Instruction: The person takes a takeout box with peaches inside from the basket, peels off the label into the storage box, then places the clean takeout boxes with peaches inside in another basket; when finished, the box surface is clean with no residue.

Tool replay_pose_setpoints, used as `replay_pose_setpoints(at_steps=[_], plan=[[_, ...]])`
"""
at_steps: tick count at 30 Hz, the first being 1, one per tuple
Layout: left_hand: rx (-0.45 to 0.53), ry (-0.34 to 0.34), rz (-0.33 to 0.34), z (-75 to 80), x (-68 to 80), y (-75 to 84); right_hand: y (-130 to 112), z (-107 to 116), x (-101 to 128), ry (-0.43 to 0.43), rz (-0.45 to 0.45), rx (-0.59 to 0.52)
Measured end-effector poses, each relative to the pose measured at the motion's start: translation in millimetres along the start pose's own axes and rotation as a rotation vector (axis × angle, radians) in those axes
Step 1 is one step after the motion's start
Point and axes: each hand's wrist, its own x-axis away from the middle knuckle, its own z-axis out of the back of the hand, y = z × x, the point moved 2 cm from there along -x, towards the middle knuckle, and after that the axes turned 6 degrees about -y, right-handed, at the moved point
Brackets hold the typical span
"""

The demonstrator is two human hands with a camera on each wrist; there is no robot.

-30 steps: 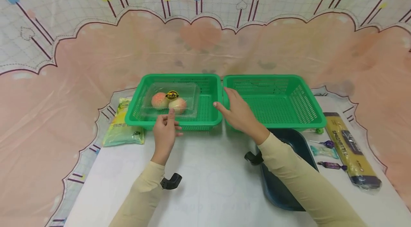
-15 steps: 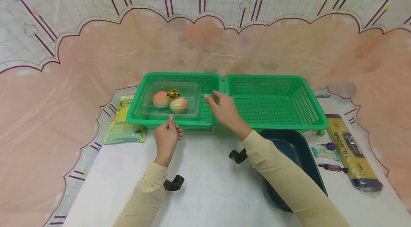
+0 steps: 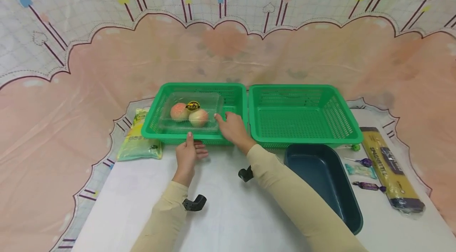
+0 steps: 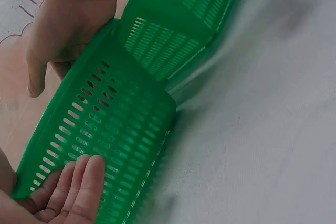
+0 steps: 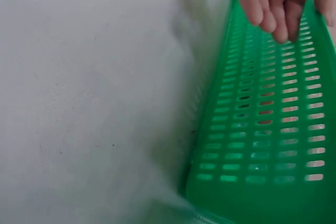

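Note:
Two peaches (image 3: 198,118) lie in a clear plastic clamshell box (image 3: 210,101) with a black and yellow sticker, inside the left green basket (image 3: 167,136). My left hand (image 3: 187,159) is at the basket's front rim, thumb up at the rim and fingers extended along the outside wall. In the left wrist view those fingers (image 4: 89,190) lie close to the slotted wall. My right hand (image 3: 235,131) reaches over the front right part of the same basket, its thumb at the box's right end. Its other fingertips are partly hidden.
A second green basket (image 3: 303,141) stands right beside the first. In front of it is a dark blue tray (image 3: 320,173). Wrapped candies (image 3: 368,186), a lollipop (image 3: 365,162) and a spaghetti pack (image 3: 388,169) lie at right. A yellow-green bag (image 3: 137,145) sits at left.
My right hand has moved left and toward me, from between the two baskets to the box's right end. The left hand has dropped slightly from the box to the basket's front rim.

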Motion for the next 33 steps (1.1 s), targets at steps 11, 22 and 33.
replay_pose_setpoints(at_steps=[11,22,33], plan=[[0.036,-0.003,0.042,0.0,-2.0,1.6,-3,-9,-6,-0.003,-0.07,0.166],[0.081,-0.008,0.019,3.4,-2.2,4.3,-3,-13,-18,-0.083,-0.141,0.145],[0.085,-0.007,0.034,3.5,-0.8,7.0,-3,-14,-23,-0.119,-0.189,0.076]])
